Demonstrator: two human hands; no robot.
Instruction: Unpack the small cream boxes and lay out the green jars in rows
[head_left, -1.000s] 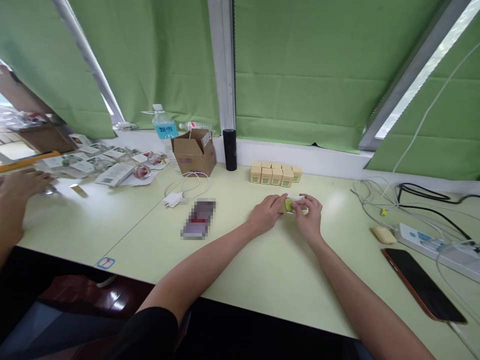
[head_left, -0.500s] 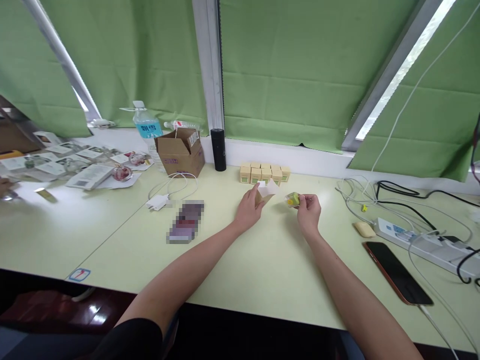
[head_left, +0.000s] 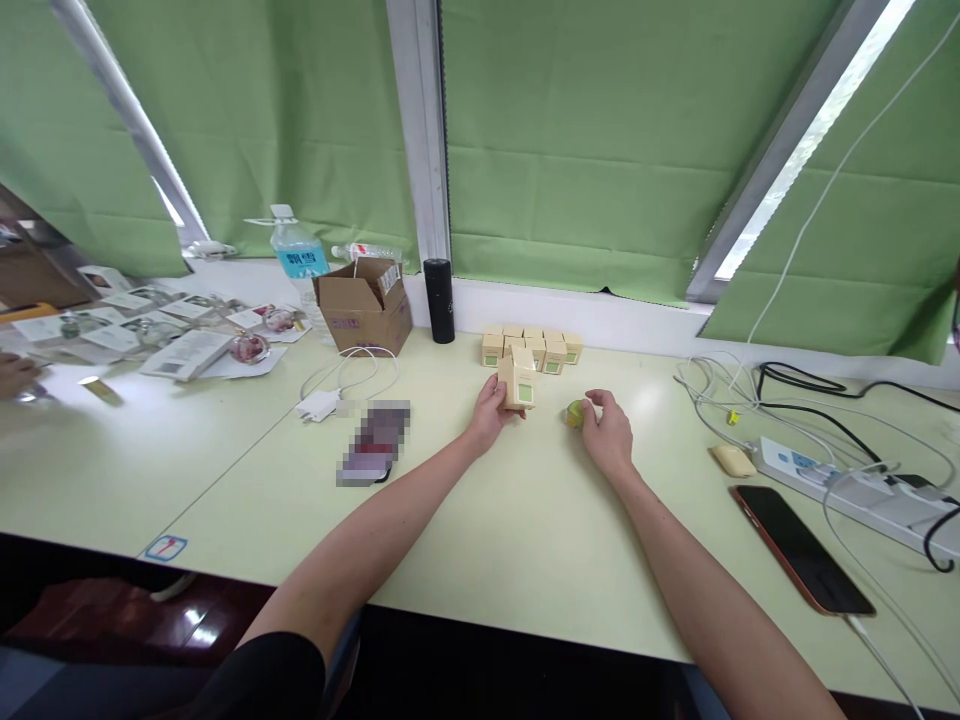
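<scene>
My left hand (head_left: 489,415) grips a small cream cardboard box (head_left: 517,380) with a green square on its front face, held upright over the table. The top flaps that stood up before are not visible as raised now. To the right, my right hand (head_left: 607,432) has its thumb and fingers closed on a small yellow-green item with a clear part (head_left: 574,414). That item is low, at or close to the tabletop; its exact kind is too small to make out. Behind both hands stands a cluster of several similar cream boxes (head_left: 553,357).
Left of centre are an open brown carton (head_left: 371,310), a black flask (head_left: 439,300), a white charger (head_left: 318,404) and a blurred-out phone (head_left: 373,445). On the right lie a phone (head_left: 802,550), a power strip (head_left: 847,490) and cables. Another person's hand (head_left: 16,375) is at far left.
My left hand has turned the box so its green-marked face shows and its raised white flaps no longer do. My right hand has moved slightly left and lowered the yellow-green item.
</scene>
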